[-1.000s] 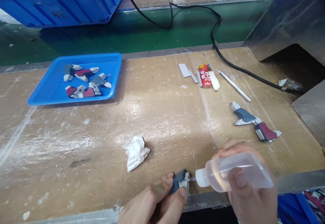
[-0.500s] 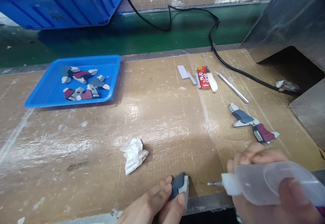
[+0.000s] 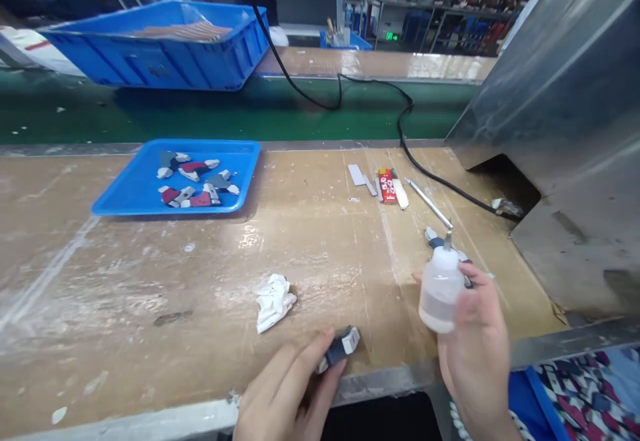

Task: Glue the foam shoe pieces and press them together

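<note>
Two bare hands work near a crumpled white tissue (image 3: 273, 303). Below and right of it, the left hand (image 3: 285, 391) pinches a small grey-and-white plastic part (image 3: 341, 349); farther right, the right hand (image 3: 475, 341) grips an upright translucent needle-tip bottle (image 3: 440, 292).

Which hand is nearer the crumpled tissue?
Left: the left hand is just in front of the crumpled tissue, not touching it; the right hand is farther off to its right.

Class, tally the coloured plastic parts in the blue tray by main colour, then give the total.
In the blue tray:
Dark grey parts: 2
Maroon parts: 3
Total: 5
</note>
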{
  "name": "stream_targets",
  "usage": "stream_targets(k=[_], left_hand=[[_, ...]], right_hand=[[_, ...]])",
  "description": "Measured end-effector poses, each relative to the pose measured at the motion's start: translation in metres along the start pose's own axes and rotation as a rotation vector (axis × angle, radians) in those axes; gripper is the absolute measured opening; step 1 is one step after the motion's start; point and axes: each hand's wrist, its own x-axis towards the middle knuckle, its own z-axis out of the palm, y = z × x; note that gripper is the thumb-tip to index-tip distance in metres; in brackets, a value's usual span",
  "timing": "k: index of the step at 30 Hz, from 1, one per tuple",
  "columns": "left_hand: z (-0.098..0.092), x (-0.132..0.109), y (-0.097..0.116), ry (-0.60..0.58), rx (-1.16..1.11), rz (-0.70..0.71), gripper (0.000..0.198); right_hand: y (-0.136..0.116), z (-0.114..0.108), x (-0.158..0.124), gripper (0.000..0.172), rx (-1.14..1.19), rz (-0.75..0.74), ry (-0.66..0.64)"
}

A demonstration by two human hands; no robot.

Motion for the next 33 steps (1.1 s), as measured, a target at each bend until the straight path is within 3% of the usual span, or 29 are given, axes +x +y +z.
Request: stream_targets(k=[4, 8, 10, 12, 15, 16, 17, 19, 20, 22, 24, 27, 30, 33], left_hand=[[0.006, 0.003, -0.003, 0.04, -0.078, 0.023, 0.021], [0.002, 0.002, -0.002, 0.111, -0.123, 0.049, 0.013], [-0.006, -0.002, 0.0, 0.142, -0.137, 0.061, 0.01], [-0.015, -0.006, 0.004, 0.177, -0.156, 0.076, 0.01], [-0.031, -0.01, 0.013, 0.184, -0.242, 0.14, 0.011], [-0.036, -0.01, 0.017, 0.166, -0.295, 0.172, 0.01], [-0.04, -0.01, 0.022, 0.143, -0.356, 0.205, 0.008], [-0.047, -0.008, 0.029, 0.089, -0.475, 0.249, 0.007], [-0.049, -0.006, 0.033, 0.061, -0.526, 0.256, 0.009], [-0.052, -0.005, 0.038, 0.019, -0.595, 0.26, 0.011], [-0.054, -0.006, 0.041, 0.001, -0.639, 0.265, 0.011], [-0.056, -0.008, 0.045, -0.007, -0.66, 0.273, 0.01], [-0.058, -0.011, 0.048, -0.052, -0.68, 0.256, 0.011], [-0.061, -0.014, 0.052, -0.085, -0.711, 0.259, 0.01]], right_hand=[[0.01, 0.002, 0.006, 0.07, -0.307, -0.142, -0.046], [0.016, 0.006, 0.012, 0.062, -0.454, -0.175, -0.186], [0.014, 0.003, 0.011, 0.066, -0.439, -0.18, -0.212], [0.01, -0.003, 0.002, 0.069, -0.45, -0.247, -0.147], [0.006, -0.014, -0.03, 0.049, -0.408, -0.339, 0.093], [0.006, -0.017, -0.045, 0.045, -0.339, -0.257, 0.061], [0.006, -0.02, -0.06, 0.048, -0.231, -0.106, -0.092], [0.007, -0.022, -0.087, 0.072, 0.087, 0.261, -0.533], [0.006, -0.023, -0.098, 0.073, 0.184, 0.425, -0.681], [0.004, -0.022, -0.113, 0.063, 0.282, 0.637, -0.819], [0.001, -0.021, -0.12, 0.059, 0.352, 0.674, -0.878], [0.004, -0.019, -0.126, 0.069, 0.486, 0.646, -0.932], [0.014, -0.021, -0.136, 0.071, 0.477, 0.601, -0.812], [0.016, -0.03, -0.147, 0.065, 0.315, 0.434, -0.718]])
